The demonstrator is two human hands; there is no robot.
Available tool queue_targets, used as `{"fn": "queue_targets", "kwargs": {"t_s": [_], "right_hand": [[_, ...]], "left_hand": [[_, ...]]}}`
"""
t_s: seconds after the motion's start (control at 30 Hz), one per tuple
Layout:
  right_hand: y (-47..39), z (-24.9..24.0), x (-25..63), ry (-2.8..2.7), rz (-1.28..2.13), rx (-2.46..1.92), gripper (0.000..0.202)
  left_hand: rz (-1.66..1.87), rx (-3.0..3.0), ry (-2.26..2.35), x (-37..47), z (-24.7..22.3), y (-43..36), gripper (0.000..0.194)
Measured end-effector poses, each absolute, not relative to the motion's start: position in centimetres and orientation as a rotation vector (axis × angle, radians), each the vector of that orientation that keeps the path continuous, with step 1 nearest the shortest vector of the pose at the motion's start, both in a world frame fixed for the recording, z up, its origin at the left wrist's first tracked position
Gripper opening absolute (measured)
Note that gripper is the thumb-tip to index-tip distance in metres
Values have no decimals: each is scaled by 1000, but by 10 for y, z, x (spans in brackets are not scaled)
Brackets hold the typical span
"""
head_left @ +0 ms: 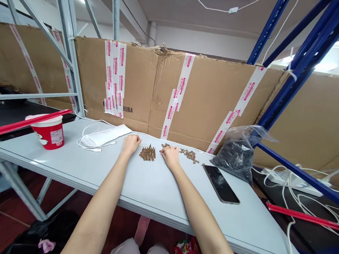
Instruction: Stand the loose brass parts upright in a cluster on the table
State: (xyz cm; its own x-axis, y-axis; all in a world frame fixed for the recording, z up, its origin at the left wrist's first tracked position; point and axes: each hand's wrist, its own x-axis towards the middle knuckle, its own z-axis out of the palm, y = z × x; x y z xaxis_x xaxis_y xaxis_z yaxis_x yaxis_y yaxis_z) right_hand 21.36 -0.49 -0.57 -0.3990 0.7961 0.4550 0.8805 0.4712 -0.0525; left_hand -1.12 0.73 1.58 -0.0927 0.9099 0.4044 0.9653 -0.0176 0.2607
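1. Small brass-coloured pieces (147, 154) stand clustered on the surface (148, 187); touch them lightly, lest they topple.
2. The left grip (131, 144) curls narrow beside them; whether it holds anything, I cannot tell.
3. The right grip (171, 157) bends over loose pieces (189, 155); its hold is hidden too.

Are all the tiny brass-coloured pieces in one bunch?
No, one cluster of brass-coloured pieces sits between the left hand and the right hand, and loose pieces lie to the right of the right hand.
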Motion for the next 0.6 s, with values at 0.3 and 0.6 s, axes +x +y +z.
{"fn": "queue_targets", "kwargs": {"t_s": [0.3,0.6], "right_hand": [[1,-10,210,-2348,-222,-1420,19],[3,1,211,-1668,376,-1270,19]], "left_hand": [[-704,-2018,-2102,-12,15,6,25],[-936,-2009,-1663,15,24,-8,26]]}}
